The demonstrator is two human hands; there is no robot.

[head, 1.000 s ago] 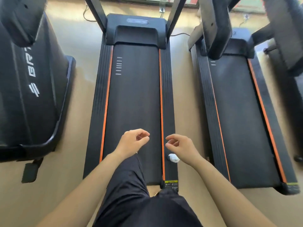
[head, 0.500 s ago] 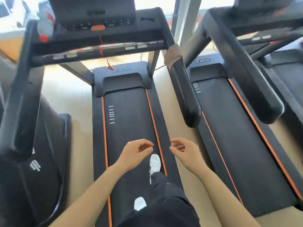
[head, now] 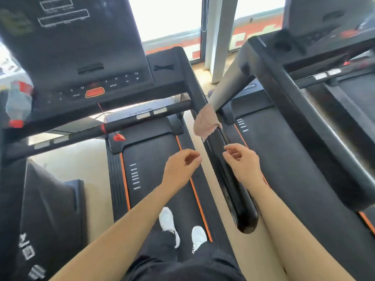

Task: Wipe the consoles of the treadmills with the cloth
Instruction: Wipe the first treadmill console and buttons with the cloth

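Observation:
A pale brownish cloth (head: pixel 205 122) hangs draped over the right handrail (head: pixel 229 179) of the treadmill I stand on. Its black console (head: pixel 85 57), with an orange stop button (head: pixel 94 92), fills the upper left. A second treadmill's console (head: pixel 324 23) sits at the upper right. My left hand (head: pixel 180 167) hovers over the belt with fingers loosely curled and nothing in it. My right hand (head: pixel 243 161) is just below the cloth, beside the handrail, fingers apart and holding nothing. Neither hand touches the cloth.
A red safety clip (head: pixel 118 137) dangles on a cord from the crossbar (head: pixel 101 128). My white shoes (head: pixel 168 222) stand on the black belt. A third machine (head: pixel 40 220) stands at the left. Bright windows lie ahead, with a grey pillar (head: pixel 221 37) between them.
I have stepped further up the belt and the view has tilted up, so the consoles and the cloth on the handrail are now close. Both hands stay raised with nothing in them.

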